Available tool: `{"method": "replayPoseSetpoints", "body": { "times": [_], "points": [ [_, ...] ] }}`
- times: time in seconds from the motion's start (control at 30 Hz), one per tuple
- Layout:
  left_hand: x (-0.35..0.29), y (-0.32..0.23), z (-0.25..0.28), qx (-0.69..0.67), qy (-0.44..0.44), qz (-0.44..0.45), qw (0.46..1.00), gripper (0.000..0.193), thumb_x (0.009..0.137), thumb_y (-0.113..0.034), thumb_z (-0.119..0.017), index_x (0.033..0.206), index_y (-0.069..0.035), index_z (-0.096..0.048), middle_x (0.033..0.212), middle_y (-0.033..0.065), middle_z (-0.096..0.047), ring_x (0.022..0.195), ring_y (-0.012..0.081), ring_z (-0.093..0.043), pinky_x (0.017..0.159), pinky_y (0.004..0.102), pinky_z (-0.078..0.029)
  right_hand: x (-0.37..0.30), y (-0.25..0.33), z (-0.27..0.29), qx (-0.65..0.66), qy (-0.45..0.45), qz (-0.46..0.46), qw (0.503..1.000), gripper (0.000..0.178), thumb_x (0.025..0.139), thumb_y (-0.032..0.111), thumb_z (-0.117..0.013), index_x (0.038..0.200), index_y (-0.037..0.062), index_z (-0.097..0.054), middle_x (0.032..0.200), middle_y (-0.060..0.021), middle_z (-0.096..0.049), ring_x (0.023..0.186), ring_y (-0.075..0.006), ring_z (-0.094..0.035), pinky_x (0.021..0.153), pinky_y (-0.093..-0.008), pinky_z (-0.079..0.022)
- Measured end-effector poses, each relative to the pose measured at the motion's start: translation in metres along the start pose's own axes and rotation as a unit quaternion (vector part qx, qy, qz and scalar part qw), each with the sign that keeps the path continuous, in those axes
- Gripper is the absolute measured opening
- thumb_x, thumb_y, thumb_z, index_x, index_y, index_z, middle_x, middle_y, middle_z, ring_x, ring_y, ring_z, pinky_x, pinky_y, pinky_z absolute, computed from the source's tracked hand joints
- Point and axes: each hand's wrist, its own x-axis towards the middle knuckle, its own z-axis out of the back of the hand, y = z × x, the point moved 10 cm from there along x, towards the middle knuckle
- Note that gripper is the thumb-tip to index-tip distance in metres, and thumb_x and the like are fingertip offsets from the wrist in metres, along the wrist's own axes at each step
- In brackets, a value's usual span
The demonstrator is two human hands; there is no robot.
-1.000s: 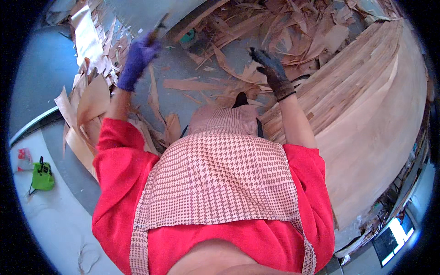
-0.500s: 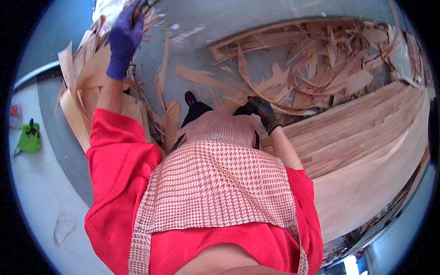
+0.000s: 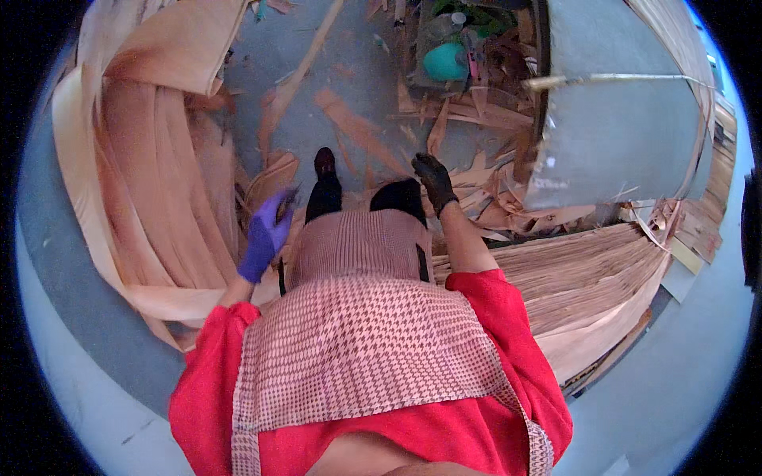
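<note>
Purple-gloved left hand clamped on a small dark tool beside the veneer sheets | black-gloved right hand empty, fingers loosely curled | step: likely trimming veneer | next: steady a sheet.

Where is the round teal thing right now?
In the head view the round teal thing sits near the top, right of centre, among wood scraps on the grey floor, left of the grey panel.
</note>
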Motion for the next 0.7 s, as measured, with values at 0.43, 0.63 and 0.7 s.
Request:
{"method": "replayPoseSetpoints", "body": {
  "times": [0.43, 0.63, 0.7],
  "points": [
    [-0.086, 0.147, -0.04, -0.154, -0.02, 0.328, 0.932, 0.028, 0.084, -0.007, -0.051, 0.109, 0.003, -0.051, 0.097, 0.009, -0.058, 0.084, 0.0123, -0.054, 0.076, 0.026, -0.043, 0.195, -0.112, 0.155, -0.195, -0.293, -0.28, 0.893, 0.044, 0.069, 0.023, -0.063, 0.106, 0.0022, -0.051, 0.098, -0.01, -0.057, 0.085, -0.0211, -0.053, 0.073, -0.0313, -0.042],
    [-0.086, 0.164, -0.102, -0.272, -0.043, 0.342, 0.898, 0.027, 0.083, -0.007, -0.051, 0.109, 0.004, -0.051, 0.096, 0.0077, -0.058, 0.082, 0.012, -0.053, 0.073, 0.0245, -0.043, 0.23, -0.169, 0.146, 0.124, -0.254, -0.276, 0.919, 0.037, 0.067, 0.018, -0.066, 0.1, 0.0046, -0.055, 0.088, -0.0057, -0.058, 0.077, -0.0196, -0.054, 0.068, -0.0315, -0.042],
    [-0.069, 0.159, -0.104, -0.236, -0.013, 0.32, 0.917, 0.03, 0.083, -0.006, -0.05, 0.111, 0.004, -0.049, 0.102, 0.0091, -0.057, 0.089, 0.0134, -0.054, 0.079, 0.0253, -0.043, 0.231, -0.16, 0.15, 0.182, -0.295, -0.182, 0.92, 0.033, 0.069, 0.017, -0.065, 0.099, 0.006, -0.055, 0.085, -0.0041, -0.058, 0.075, -0.0188, -0.054, 0.065, -0.0313, -0.043]
  ]
}}
